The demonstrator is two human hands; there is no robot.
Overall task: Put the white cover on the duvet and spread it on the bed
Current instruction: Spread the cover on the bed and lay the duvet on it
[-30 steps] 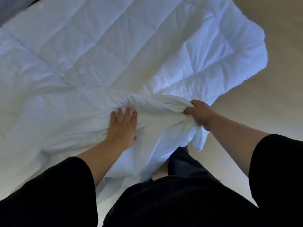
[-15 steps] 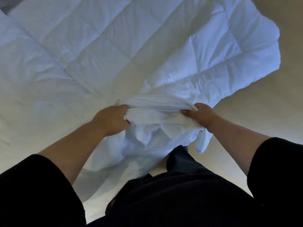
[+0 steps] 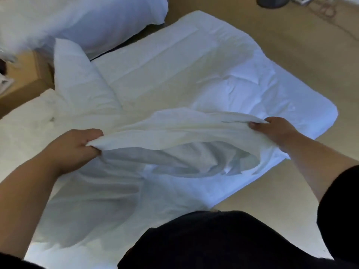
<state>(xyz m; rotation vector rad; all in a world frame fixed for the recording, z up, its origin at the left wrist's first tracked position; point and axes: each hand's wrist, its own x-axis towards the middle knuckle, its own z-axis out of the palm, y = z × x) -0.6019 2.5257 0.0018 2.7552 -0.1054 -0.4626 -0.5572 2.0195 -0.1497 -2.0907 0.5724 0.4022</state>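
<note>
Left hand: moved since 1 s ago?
Yes. The left hand lay flat on the duvet; it now grips the cover's edge, farther left of the right hand.

White cover: thin matt cloth, creased. Duvet: quilted, puffy cloth.

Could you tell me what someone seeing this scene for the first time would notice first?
First, the two bare hands in the middle: the left hand and right hand each grip the white cover, stretching its edge between them so a pocket gapes below. Behind it the white duvet lies spread out, a pillow at its upper left.
</note>
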